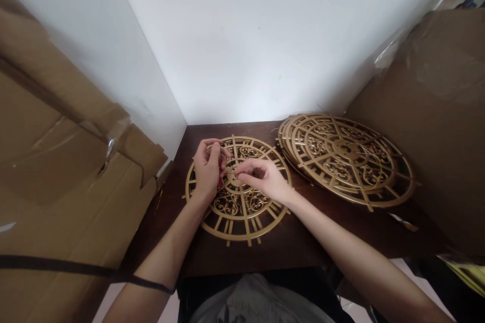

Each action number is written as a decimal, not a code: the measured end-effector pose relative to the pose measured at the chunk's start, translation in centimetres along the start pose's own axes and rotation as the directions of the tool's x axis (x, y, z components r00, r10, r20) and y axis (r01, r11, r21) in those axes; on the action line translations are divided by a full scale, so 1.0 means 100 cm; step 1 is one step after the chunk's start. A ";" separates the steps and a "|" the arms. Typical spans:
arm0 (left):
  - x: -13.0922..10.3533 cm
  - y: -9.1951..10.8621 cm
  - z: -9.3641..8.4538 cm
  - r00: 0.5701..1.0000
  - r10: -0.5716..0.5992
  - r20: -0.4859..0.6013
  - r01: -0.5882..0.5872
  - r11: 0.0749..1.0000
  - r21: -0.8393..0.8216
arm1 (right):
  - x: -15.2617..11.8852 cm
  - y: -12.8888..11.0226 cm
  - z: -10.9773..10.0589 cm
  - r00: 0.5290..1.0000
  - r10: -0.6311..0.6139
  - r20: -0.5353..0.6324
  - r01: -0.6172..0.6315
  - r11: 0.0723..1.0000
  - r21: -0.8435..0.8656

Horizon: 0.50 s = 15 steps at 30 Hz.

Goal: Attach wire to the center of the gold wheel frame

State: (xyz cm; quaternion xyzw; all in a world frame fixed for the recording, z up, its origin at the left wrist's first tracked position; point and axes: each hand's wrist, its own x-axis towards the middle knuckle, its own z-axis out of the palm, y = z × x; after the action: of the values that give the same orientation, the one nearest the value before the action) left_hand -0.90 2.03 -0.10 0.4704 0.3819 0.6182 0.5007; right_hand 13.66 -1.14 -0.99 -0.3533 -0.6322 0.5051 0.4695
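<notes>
A round gold clock face (pixel 248 236) with openwork scrolls and Roman numeral bars lies flat on the dark brown table. Over its left half is my left hand (pixel 209 169), fingers curled, with a bit of something red showing under the palm; what it is stays mostly hidden. My right hand (pixel 263 177) is over the centre ring, thumb and forefinger pinched on a thin strand, perhaps wire or thread. The strand runs toward my left hand. Both hands are close together above the hub.
A stack of similar gold clock faces (pixel 367 201) rests at the right, with a thin yellow strand on top. Cardboard stands on the left (pixel 68 186) and the right (pixel 428 111). A white wall (pixel 265 45) rises behind the table (pixel 242 260). A dark cord (pixel 76 266) crosses my left forearm.
</notes>
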 end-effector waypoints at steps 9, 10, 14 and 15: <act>0.001 0.006 0.002 0.995 -0.087 -0.042 0.081 0.990 -0.117 | 0.006 -0.004 -0.016 0.979 0.133 -0.154 -0.064 0.918 0.392; 0.002 0.008 0.001 0.992 -0.124 -0.009 0.121 0.978 -0.171 | 0.007 -0.004 -0.017 0.974 0.143 -0.177 -0.060 0.912 0.405; 0.001 0.017 -0.008 0.882 -0.307 0.357 0.438 0.814 -0.382 | 0.008 -0.003 -0.020 0.959 0.151 -0.239 -0.040 0.909 0.414; -0.001 0.018 -0.012 0.845 -0.307 0.437 0.485 0.784 -0.387 | 0.009 -0.002 -0.021 0.958 0.144 -0.248 -0.031 0.910 0.412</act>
State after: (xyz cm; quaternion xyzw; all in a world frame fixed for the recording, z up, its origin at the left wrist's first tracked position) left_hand -2.53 1.56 1.24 0.3401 0.2112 0.4779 0.7819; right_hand 15.35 0.24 -0.49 -0.3428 -0.4267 0.5920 0.5915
